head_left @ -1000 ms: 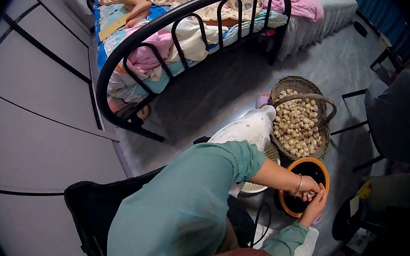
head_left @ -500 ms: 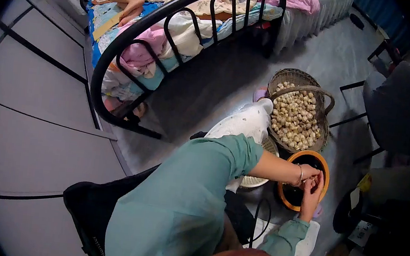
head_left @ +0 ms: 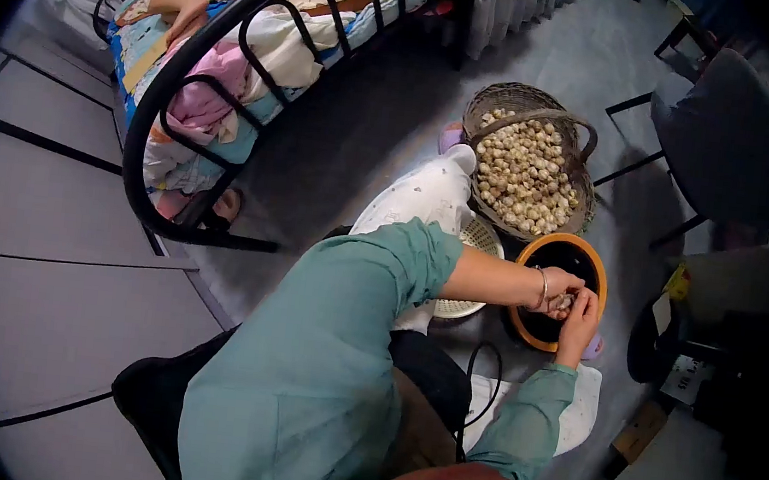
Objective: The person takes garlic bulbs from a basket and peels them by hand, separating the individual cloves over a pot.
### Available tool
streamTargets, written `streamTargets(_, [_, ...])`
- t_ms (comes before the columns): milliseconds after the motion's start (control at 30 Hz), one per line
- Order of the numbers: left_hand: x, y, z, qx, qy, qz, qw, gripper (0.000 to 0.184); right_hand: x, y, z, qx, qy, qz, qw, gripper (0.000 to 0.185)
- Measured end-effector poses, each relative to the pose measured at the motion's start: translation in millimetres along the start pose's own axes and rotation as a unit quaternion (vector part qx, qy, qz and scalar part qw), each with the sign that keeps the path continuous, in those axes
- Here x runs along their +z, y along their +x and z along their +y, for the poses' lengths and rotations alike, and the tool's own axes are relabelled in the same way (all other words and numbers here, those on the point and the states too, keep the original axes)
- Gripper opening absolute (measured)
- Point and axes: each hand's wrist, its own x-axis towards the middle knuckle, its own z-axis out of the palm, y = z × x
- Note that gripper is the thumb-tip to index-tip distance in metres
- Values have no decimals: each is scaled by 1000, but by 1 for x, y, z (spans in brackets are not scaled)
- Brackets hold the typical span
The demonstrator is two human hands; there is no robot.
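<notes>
In the head view, right of centre, the left hand and right hand meet over an orange-rimmed bucket, presumably to catch scraps, fingers curled nearly closed around a pale garlic piece. Above, a wicker basket keeps garlic bulbs handy.

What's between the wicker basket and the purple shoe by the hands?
The orange-rimmed bucket, with left hand and right hand above it, in the head view.

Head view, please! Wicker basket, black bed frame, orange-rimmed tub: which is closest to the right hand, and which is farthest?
1. Orange-rimmed tub: just beneath the right hand.
2. Wicker basket: beyond the tub, higher in the picture.
3. Black bed frame: far away, upper left.
</notes>
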Motion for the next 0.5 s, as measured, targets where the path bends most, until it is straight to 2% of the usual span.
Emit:
streamTargets(33, [1, 2, -1, 0, 1, 0, 1000, 28, -5, 2, 3, 84, 38, -25, 995, 27])
streamTargets(167, [6, -5, 1, 12, 57, -30, 998, 19, -12, 6, 12, 123, 102, -9, 987, 32])
streamTargets(267, [16, -20, 3, 35, 102, -35, 994, 14, -12, 8, 13, 158, 307, -20, 938, 37])
streamTargets(300, [17, -23, 5, 43, 122, -34, 991, 14, -13, 3, -2, 171, 333, -21, 927, 36])
streamTargets(400, [15, -21, 7, 57, 148, -44, 986, 14, -12, 2, -2, 125, 332, -3, 935, 36])
streamTargets(500, [13, -17, 6, 70, 145, -53, 986, 15, -14, 1, -11, 117, 321, -31, 939, 34])
